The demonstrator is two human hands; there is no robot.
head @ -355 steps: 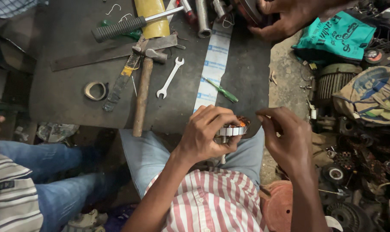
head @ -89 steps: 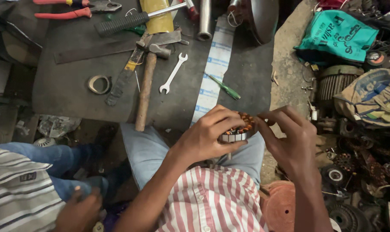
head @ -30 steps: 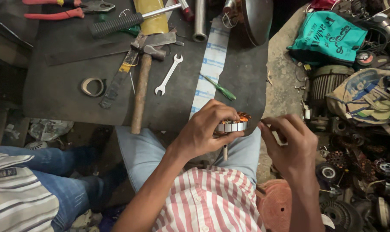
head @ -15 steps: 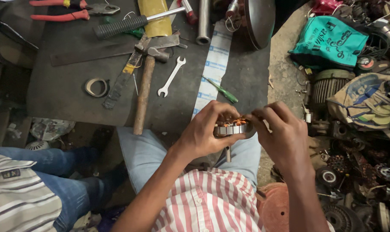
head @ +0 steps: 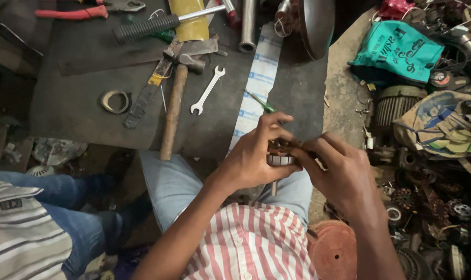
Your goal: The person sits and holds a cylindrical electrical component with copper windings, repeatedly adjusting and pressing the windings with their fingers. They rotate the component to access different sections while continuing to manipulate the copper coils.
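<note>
Hands are seen closed around a small motor armature (head: 281, 158), which is held over the lap just in front of the near edge of the dark work mat (head: 79, 103). The left hand (head: 256, 158) is wrapped around the laminated core, fingers clenched over its top, while the right hand (head: 344, 173) is pressed in from the other side, its fingertips pinched at the copper windings; what exactly is gripped between them cannot be told, since the fingers cover it. The step appears to be fine work on the winding, and it is best done with the core kept steady in the left hand and only light, even force applied at the wire, so that no strand is nicked or bent. A wooden-handled hammer (head: 174, 106), an open-ended spanner (head: 208, 90), a green-handled screwdriver (head: 260, 102) and a strip of white printed paper (head: 256, 88) are laid on the mat beyond. A striped sleeve (head: 22, 228) of a second person is visible at lower left.
</note>
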